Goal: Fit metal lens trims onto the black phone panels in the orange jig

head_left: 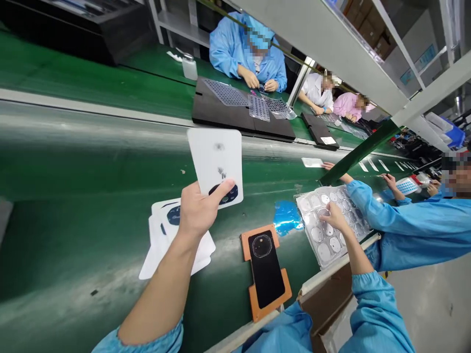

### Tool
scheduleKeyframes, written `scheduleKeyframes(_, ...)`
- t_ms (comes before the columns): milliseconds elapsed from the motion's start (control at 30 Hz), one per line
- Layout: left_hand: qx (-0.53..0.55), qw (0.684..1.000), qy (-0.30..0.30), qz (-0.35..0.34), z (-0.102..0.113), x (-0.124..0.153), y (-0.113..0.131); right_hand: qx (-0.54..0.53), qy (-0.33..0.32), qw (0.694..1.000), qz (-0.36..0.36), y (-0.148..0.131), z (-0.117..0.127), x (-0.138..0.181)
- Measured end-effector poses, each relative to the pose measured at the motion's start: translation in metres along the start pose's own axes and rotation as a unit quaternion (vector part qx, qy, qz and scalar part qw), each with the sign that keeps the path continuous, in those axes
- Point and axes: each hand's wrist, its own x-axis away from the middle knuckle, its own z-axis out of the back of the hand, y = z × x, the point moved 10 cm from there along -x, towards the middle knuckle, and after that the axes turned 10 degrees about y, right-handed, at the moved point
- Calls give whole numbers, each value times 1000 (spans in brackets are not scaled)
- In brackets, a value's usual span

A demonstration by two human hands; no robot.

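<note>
My left hand (200, 208) grips a white phone back panel (221, 152) by its lower edge, the thumb lying over its dark camera cutout area. Below that hand lies a loose stack of similar white panels (160, 247) on the green belt. My right hand (335, 218) reaches over a clear plastic tray (315, 250) of round clear-and-white pieces; thumb and forefinger are apart at one piece, and no held thing shows between them. Between my hands, a black phone-shaped plate (268, 274) with a round ring mark rests in an orange fixture (256, 306).
A crumpled blue film (287, 218) lies beside the tray. On the right, a co-worker's blue sleeve (405, 215) reaches close behind the tray. A green slanted post (360, 151) crosses there. Across the belt, a co-worker (228, 49) sits behind black foam boards (221, 117).
</note>
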Motion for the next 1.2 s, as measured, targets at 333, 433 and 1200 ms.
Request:
scheduleKeyframes(333,165,986,35,9,-5,1,5,-117,95,877,455,-221,-23,140)
scheduleKeyframes(433,197,979,24,48,-11,6,3,-107,173,826,526,-246,-30,175)
scheduleKeyframes(1200,37,993,-98,57,-72,69,-7,-411,196,871,185,-236,51,82)
